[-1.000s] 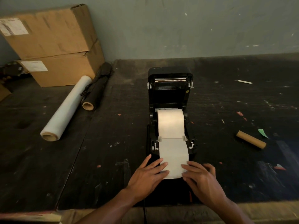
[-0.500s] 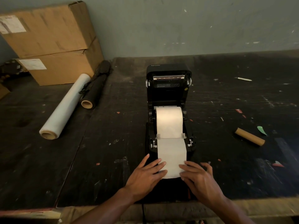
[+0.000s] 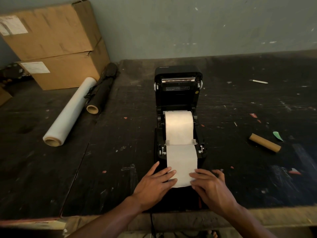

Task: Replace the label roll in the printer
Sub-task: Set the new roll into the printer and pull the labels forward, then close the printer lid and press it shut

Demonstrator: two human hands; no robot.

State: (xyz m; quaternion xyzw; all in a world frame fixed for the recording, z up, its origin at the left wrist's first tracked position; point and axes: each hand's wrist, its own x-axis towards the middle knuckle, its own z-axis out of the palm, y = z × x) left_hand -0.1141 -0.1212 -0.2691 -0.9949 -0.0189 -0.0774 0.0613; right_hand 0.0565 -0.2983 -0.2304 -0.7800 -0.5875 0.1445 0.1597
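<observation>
A black label printer (image 3: 178,93) stands in the middle of the dark table with its lid tilted up and back. A white label roll (image 3: 179,127) sits in the open bay, and its paper strip (image 3: 181,162) runs forward between the two side guides and out over the front. My left hand (image 3: 155,184) lies flat with its fingertips on the strip's left edge. My right hand (image 3: 211,186) presses its fingertips on the strip's right edge. Both hands rest on the paper at the printer's front.
An empty brown cardboard core (image 3: 265,142) lies to the right, by green (image 3: 277,136) and red paper scraps. A clear film roll (image 3: 68,112) and a black roll (image 3: 103,93) lie at left before two stacked cardboard boxes (image 3: 56,48). The table's front edge (image 3: 274,215) is just below my wrists.
Both hands stay on the strip's end with almost no movement. The camera view has shifted slightly.
</observation>
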